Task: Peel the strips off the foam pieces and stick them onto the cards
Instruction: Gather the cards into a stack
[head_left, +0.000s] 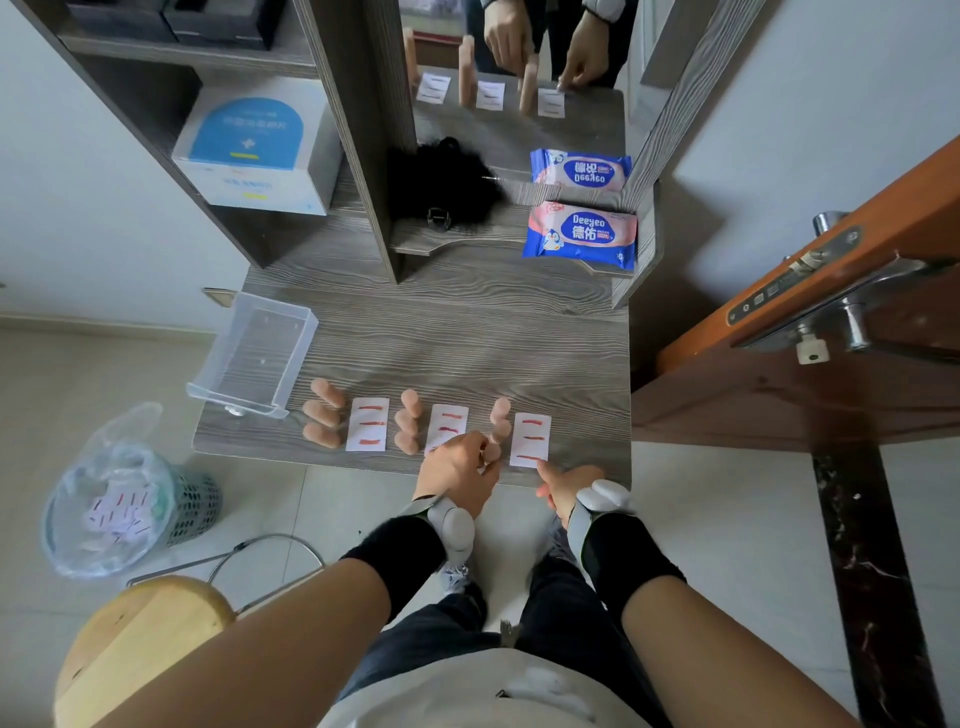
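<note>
Three white cards lie in a row near the table's front edge: left card (367, 424), middle card (448, 425), right card (531, 439). Each carries three red strips. Flesh-coloured foam pieces lie beside them: a left group (323, 420), a middle group (408, 422) and a right group (500, 415). My left hand (460, 470) grips the nearest foam piece (492, 453) of the right group. My right hand (563, 486) points its index finger onto the lowest strip at the right card's near edge.
A clear plastic tray (254, 353) sits at the table's left edge. A bin (130, 509) with a bag holds used cards on the floor left. A wooden stool (145, 639) stands near left. Wipes pack (581, 236), mirror (519, 78) and a door (831, 291) are beyond.
</note>
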